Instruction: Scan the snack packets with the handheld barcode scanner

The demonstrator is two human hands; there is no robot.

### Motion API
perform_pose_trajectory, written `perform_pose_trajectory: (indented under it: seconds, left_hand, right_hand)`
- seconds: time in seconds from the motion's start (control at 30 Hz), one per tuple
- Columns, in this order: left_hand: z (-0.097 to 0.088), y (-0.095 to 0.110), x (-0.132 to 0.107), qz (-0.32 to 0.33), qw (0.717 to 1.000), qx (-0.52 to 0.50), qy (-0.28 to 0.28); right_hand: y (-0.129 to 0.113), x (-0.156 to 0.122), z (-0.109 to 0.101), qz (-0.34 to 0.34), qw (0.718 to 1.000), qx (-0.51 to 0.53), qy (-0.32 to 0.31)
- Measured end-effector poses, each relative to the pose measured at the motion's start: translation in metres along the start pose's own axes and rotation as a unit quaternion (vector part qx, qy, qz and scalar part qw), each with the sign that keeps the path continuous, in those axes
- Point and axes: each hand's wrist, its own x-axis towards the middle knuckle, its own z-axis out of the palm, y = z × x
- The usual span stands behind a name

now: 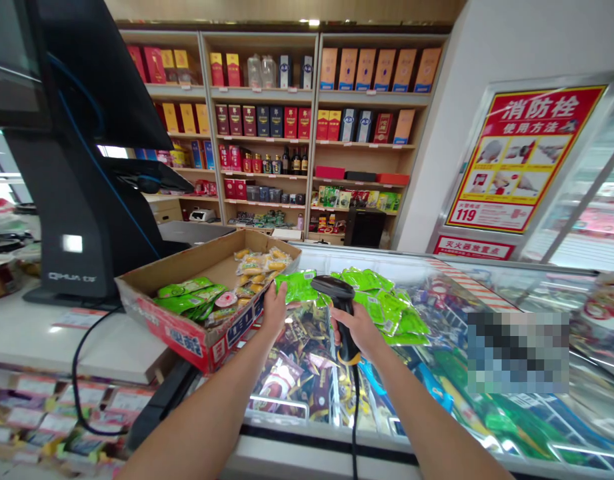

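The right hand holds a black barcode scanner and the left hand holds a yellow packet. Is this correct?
No: the head view shows the left hand holding a green packet, not a yellow one. The right hand does hold the black barcode scanner.

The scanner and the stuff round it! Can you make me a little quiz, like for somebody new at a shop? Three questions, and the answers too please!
1. Who grips the scanner?
a) left hand only
b) right hand only
c) both hands

2. True or false: the box is shut.

3. Fill in the colour: the pack at the left hand's fingers is ____.

Key:
1. b.
2. False: it is open at the top, and green packs and yellow snacks show inside.
3. Green.
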Motion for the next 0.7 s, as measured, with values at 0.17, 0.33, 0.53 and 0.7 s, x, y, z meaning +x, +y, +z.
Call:
perform_pose_trajectory:
  seconds: [0.17, 0.33, 0.53, 0.7]
  left_hand:
    - [0.003, 0.000, -0.003, -0.075, 0.995, -0.068, 0.011]
    - [0.015, 0.007, -0.011, -0.157, 0.982, -0.105, -0.001]
    - [0.060, 0.011, -0.013, -0.213, 0.977, 0.008, -0.003]
    - [0.110, -0.005, -0.008, -0.174, 0.983, -0.007, -0.057]
  right_hand:
    - [-0.001, 0.001, 0.003, -0.003, 0.999, 0.024, 0.025]
    - [-0.017, -0.001, -0.001, 0.045, 0.995, 0.055, 0.076]
    - [-0.042, -0.029, -0.044, 0.040, 0.994, 0.031, 0.101]
    - [-0.041, -0.052, -0.081, 0.015, 0.989, 0.034, 0.145]
